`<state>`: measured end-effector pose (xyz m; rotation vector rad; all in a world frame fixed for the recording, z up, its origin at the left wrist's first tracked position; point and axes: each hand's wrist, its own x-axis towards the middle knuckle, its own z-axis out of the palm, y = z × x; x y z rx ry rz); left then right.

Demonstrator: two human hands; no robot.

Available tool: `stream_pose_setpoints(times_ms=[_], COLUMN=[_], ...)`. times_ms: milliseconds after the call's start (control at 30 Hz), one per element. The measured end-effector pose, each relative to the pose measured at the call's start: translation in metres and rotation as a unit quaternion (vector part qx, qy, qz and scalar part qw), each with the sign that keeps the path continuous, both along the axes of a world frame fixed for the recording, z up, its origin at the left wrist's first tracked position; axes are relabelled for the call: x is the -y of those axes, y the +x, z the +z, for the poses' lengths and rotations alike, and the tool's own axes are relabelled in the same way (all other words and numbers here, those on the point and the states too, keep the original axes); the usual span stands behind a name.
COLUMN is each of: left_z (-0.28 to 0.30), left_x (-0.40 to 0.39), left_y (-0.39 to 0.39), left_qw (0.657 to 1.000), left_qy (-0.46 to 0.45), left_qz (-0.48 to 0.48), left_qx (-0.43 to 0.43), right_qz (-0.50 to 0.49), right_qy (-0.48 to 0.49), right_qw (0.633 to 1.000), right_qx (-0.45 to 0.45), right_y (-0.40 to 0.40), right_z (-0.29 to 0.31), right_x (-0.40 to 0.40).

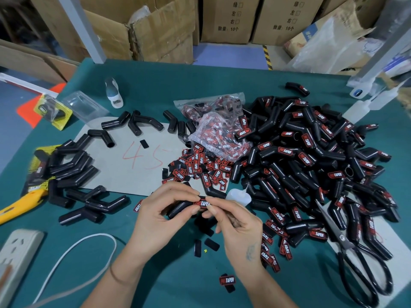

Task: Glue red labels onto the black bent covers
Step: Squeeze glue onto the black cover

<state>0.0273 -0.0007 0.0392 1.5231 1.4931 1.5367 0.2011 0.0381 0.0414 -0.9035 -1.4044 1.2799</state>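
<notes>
Both hands hold one black bent cover above the green table near its front. My left hand grips the cover's left end. My right hand pinches its right end, where a red label lies on top between the fingertips. Loose red labels lie in a heap behind the hands. Bare black covers are spread at the left. A big pile of labelled covers fills the right side. A small white glue bottle lies just behind my right hand.
Black scissors lie at the front right. A yellow knife, a white power strip and its cable sit at the left. Plastic bags of labels rest mid-table on grey cardboard. Cardboard boxes stand behind.
</notes>
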Motion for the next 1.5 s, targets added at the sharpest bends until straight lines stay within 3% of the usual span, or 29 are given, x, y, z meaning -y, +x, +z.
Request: stream_pose_setpoints(times_ms=[1500], left_z=[-0.0014], left_x=[0.0000], left_y=[-0.0015], left_qw=[1.000], left_qy=[-0.007], left_qz=[-0.001], left_qx=[-0.019], right_qz=[-0.014], right_qy=[-0.023], right_qw=[1.000], right_qx=[-0.003], right_y=[-0.0027], right_z=[-0.0034], right_x=[-0.0005])
